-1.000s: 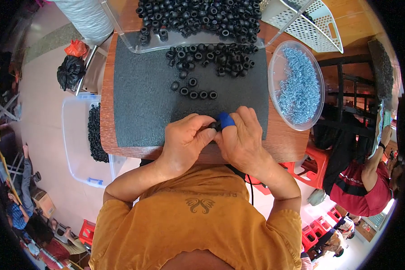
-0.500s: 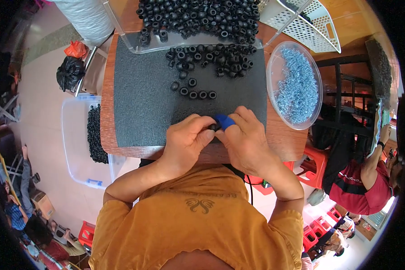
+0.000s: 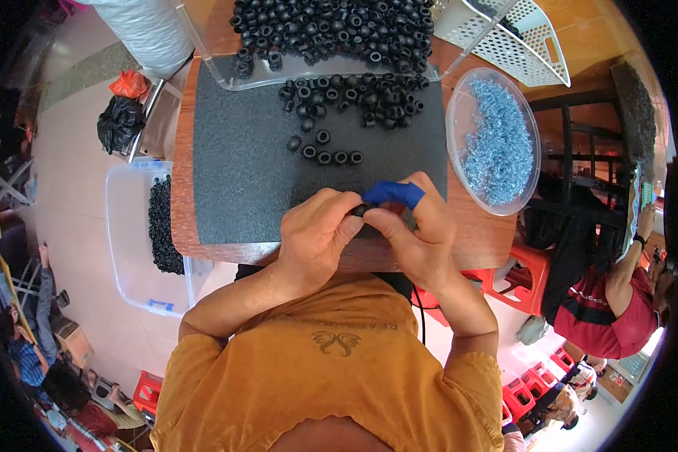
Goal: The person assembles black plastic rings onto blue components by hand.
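Note:
Near the front edge of a dark grey mat (image 3: 241, 166), both hands meet over a small round black part (image 3: 360, 210). My left hand (image 3: 313, 233) pinches it between thumb and fingers. On its other side, the thumb of my right hand (image 3: 422, 233) presses against it; that hand's index finger, wrapped in blue tape (image 3: 395, 193), arches over the top. The fingers partly hide the part. Beyond my hands a short row of ring-shaped black parts (image 3: 340, 157) lies on the mat, with a looser cluster (image 3: 377, 98) farther back.
A clear tray (image 3: 241, 83) heaped with black parts stands at the back. At right is a round tub (image 3: 493, 143) of light-blue bits, behind it a white perforated basket (image 3: 497, 38). A clear bin (image 3: 132, 248) sits left of the table. Another person (image 3: 603, 309) is at the right.
My right hand's blue-taped index finger has lifted and straightened over the black part, and the other fingers have curled back. My left hand keeps its pinch almost in place.

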Tool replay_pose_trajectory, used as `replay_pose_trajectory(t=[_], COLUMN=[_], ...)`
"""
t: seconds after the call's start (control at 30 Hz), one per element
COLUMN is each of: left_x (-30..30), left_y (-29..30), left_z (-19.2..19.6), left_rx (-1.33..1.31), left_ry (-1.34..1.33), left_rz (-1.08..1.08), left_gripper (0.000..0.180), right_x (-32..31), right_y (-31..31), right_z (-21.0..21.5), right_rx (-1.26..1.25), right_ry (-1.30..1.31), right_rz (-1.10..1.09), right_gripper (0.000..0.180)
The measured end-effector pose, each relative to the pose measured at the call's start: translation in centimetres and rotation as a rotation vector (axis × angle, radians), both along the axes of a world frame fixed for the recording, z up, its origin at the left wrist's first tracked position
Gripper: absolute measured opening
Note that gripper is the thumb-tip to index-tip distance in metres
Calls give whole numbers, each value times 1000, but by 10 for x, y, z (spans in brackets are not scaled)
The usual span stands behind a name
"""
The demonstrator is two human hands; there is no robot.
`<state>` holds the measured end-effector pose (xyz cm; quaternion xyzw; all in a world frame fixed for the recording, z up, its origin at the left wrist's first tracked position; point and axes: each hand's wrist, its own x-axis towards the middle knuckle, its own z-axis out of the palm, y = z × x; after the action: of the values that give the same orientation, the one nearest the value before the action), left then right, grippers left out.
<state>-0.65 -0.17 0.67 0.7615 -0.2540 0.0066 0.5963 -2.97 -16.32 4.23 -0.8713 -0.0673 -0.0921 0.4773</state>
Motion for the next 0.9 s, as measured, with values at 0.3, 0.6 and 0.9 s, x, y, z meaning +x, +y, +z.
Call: replay_pose_trajectory(t=[0.3,0.6,0.9], left_x=[0,-1,-6], left_y=[2,2,4], left_z=[-8,-7,-2], left_rx=[-60,-35,-315], left_ry=[50,82,667], left_rz=[5,-18,-62], left_gripper=[24,18,22], right_x=[-3,-2,-1], right_y=[0,4,9], right_z=[-3,-6,-13], right_rx=[25,-63,-129], right_ry=[3,-19,-251], right_rz=[-5,-39,3], right_gripper=[18,12,16])
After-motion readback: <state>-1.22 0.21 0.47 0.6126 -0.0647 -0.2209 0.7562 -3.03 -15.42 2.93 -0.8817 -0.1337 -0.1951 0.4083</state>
